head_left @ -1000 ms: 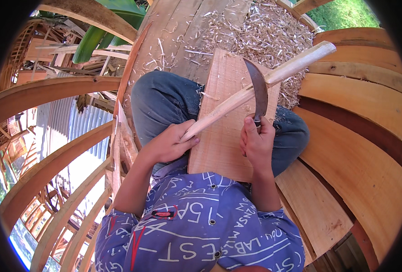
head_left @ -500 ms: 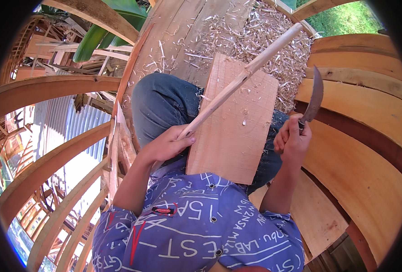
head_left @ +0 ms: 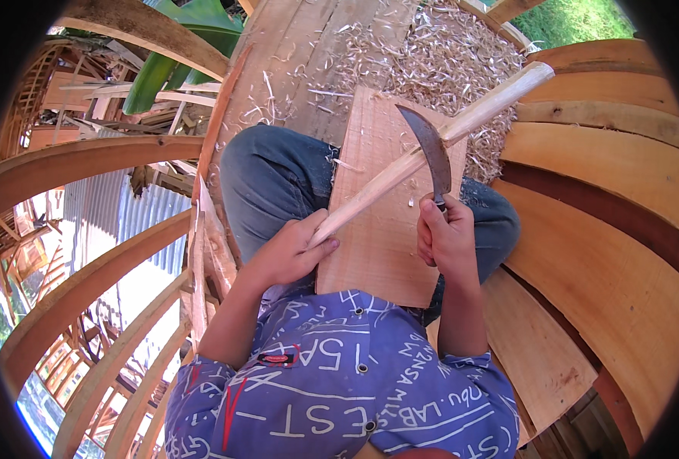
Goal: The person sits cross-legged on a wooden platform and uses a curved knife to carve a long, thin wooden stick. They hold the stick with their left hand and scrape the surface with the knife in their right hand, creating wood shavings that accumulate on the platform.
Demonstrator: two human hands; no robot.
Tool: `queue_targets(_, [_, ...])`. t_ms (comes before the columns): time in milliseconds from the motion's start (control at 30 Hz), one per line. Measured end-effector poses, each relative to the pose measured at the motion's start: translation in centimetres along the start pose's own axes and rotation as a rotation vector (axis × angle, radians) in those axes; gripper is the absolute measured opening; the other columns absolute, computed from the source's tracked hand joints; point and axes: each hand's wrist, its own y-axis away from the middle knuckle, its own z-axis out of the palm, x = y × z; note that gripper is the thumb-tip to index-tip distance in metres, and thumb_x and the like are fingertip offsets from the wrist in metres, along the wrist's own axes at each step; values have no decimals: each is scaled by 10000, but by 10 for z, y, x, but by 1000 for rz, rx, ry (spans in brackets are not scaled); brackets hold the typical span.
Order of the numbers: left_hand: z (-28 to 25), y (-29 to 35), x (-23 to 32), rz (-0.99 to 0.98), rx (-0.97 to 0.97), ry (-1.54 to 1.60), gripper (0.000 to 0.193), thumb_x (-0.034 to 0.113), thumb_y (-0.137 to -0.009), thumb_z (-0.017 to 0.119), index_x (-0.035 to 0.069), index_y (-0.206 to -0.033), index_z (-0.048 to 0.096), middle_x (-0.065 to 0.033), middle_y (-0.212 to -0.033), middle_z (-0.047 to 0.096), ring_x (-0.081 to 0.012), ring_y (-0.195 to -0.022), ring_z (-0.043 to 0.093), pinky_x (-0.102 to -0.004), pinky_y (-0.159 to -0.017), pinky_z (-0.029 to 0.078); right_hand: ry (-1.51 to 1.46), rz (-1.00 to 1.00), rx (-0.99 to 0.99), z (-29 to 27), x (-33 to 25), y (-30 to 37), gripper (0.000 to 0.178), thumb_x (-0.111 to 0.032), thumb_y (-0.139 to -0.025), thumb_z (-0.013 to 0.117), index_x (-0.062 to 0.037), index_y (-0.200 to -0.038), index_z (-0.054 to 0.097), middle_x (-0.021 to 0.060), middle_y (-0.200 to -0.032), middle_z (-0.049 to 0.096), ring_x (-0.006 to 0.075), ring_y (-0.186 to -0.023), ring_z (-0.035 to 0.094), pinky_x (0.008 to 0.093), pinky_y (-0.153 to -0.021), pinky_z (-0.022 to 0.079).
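Note:
A pale, peeled wooden stick slants up and to the right across my lap, its lower end gripped in my left hand. My right hand is closed round the handle of a curved knife with a dark blade. The blade crosses the stick past its middle and appears to lie against it; exact contact is hard to tell. Beneath the stick, a flat wooden board rests on my crossed legs, with a few small chips on it.
Curled wood shavings are heaped on the plank floor ahead. Wide planks line the right side. Curved wooden slats form an open railing at left, with corrugated metal sheets beyond. A green leaf hangs at upper left.
My right hand has swung the knife leftward from out at the side, bringing its blade over the stick. The stick's far end has shifted right and looks nearer.

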Motion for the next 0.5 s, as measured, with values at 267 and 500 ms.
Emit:
queue_targets(267, [-13,10,-8,-174,-257,719,191,202,-921,564,36,-924,472,6,-636,448,-92,-540,432,-262,-492,352,920,-1008,477,-4,26,-16,209,-229,-954,569,-36,-889,520,-30,-516,394,45,-362,355,227,-316,285])
queue_targets(500, [-20,20,25,-175,-42,405,198,236,-926,558,80,-870,449,69,-633,381,-3,-498,348,-185,-419,272,106,-244,295,-57,-24,11,179,-188,-956,555,-29,-885,514,-10,-519,432,67,-352,357,239,-337,321])
